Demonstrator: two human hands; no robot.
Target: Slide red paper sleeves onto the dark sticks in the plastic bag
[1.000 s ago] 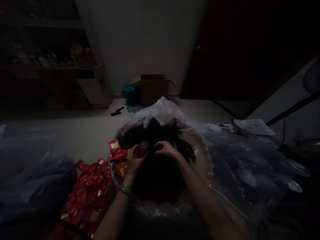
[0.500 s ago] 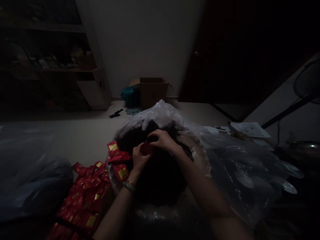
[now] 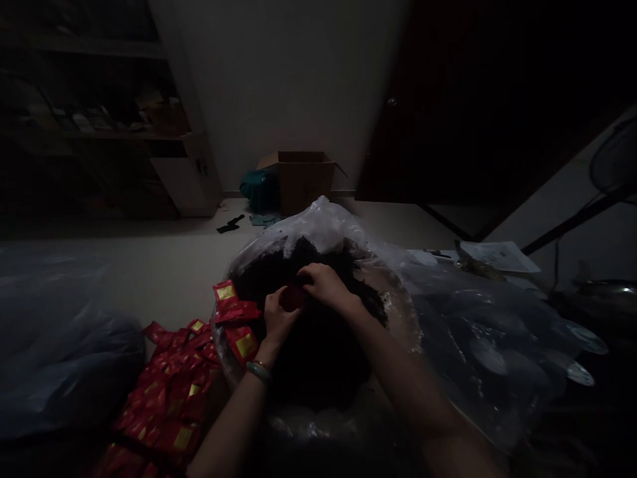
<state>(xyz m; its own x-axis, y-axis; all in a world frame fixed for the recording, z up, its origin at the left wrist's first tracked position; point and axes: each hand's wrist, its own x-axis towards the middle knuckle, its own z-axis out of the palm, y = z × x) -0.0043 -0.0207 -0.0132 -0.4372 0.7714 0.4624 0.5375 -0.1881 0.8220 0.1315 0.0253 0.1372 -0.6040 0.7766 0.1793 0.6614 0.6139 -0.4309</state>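
Observation:
A small dark red packet [image 3: 292, 299] is in my left hand [image 3: 279, 315], its thumb and fingers curled around the sides. My right hand [image 3: 326, 284] is closed in a pinch at the packet's upper right edge; what lies between its fingertips is too dark to make out. Both hands are over a heap of dark, loose, leaf-like material [image 3: 323, 358] in a wide container lined with clear plastic [image 3: 328, 222]. Several red packets with gold labels [image 3: 236, 322] rest on the container's left rim, near my left wrist.
A large pile of red packets [image 3: 169, 398] lies at the left, beside a full plastic bag [image 3: 74, 358]. Clear plastic sheeting [image 3: 488, 352] spreads to the right. Beyond stand an open cardboard box [image 3: 306, 182], a teal bag [image 3: 259, 189], shelves [image 3: 99, 136] and a dark door [image 3: 448, 119].
My right hand has shifted slightly right and down, and its fingers have drawn closer together. My left hand keeps the red packet in nearly the same place.

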